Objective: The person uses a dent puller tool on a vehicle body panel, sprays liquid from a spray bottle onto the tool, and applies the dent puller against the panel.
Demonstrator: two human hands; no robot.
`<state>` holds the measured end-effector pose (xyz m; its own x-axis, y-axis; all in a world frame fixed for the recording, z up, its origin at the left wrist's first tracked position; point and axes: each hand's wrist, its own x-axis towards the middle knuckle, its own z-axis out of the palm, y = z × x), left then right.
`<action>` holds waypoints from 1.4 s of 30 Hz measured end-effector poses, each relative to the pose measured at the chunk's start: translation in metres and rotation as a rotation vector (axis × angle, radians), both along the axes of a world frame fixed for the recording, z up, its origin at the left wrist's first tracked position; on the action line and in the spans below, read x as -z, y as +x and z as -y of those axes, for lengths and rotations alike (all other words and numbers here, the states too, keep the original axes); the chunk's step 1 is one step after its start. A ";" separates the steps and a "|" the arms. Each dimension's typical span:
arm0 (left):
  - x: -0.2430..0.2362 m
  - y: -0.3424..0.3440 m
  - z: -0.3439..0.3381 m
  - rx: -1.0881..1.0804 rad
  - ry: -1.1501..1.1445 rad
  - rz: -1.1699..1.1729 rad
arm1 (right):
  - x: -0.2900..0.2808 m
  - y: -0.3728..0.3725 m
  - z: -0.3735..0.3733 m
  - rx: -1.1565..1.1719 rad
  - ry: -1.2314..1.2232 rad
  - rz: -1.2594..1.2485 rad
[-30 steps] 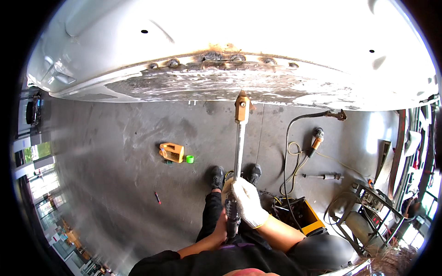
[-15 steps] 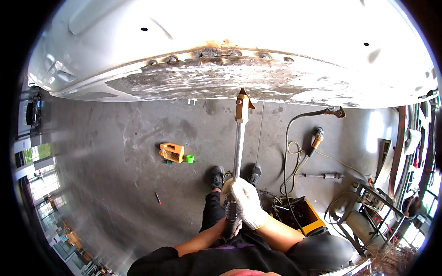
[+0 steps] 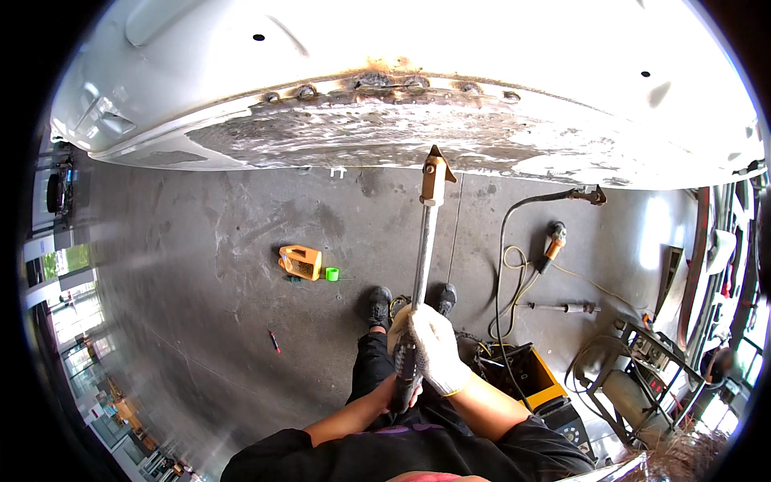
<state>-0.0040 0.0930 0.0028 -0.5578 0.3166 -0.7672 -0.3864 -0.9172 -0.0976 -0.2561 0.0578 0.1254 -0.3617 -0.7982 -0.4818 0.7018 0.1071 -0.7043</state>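
My right hand (image 3: pixel 438 349), in a white knit glove, is wrapped round the lower rod of a dent puller (image 3: pixel 426 257). This tool is a long steel rod with a pointed copper-coloured head and a black grip. Around the black grip, close to my body, my bare left hand (image 3: pixel 414 395) is closed, partly hidden by it. The tool points away from me. Its tip overlaps the lower edge of a white vehicle panel (image 3: pixel 562 120) in the view; whether they touch I cannot tell. Along the panel runs a bare, sanded grey strip (image 3: pixel 353 132) with scorched weld spots above.
On the floor at left lie an orange jug (image 3: pixel 301 263), a green cap (image 3: pixel 332 274) and a red-black pen (image 3: pixel 275 341). To the right are an angle grinder (image 3: pixel 552 245), a black cable (image 3: pixel 504 241), a rod tool (image 3: pixel 562 308), a yellow-black box (image 3: pixel 546 386) and a wheeled machine (image 3: pixel 634 386).
The dent puller's head has shifted slightly up and to the right, along with my gloved hand. Both hands keep their hold. The panel sits a little differently in view.
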 end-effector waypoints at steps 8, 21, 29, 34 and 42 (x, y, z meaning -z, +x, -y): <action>0.003 0.001 -0.004 -0.032 0.005 -0.074 | 0.002 0.001 0.000 0.009 -0.001 0.047; 0.004 0.003 -0.001 -0.025 0.038 -0.041 | 0.005 0.003 0.002 0.029 0.013 0.081; 0.008 0.003 -0.002 -0.031 0.043 -0.048 | 0.000 0.002 0.003 0.025 0.034 0.047; 0.009 0.001 0.003 -0.032 0.090 -0.001 | -0.001 0.002 0.003 0.046 0.041 0.018; 0.001 -0.003 0.005 -0.054 0.080 0.015 | 0.000 0.002 0.004 0.044 0.028 0.060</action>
<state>-0.0066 0.0883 0.0018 -0.5640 0.3472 -0.7492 -0.3346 -0.9256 -0.1770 -0.2540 0.0539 0.1251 -0.3661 -0.7678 -0.5258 0.7471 0.0943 -0.6579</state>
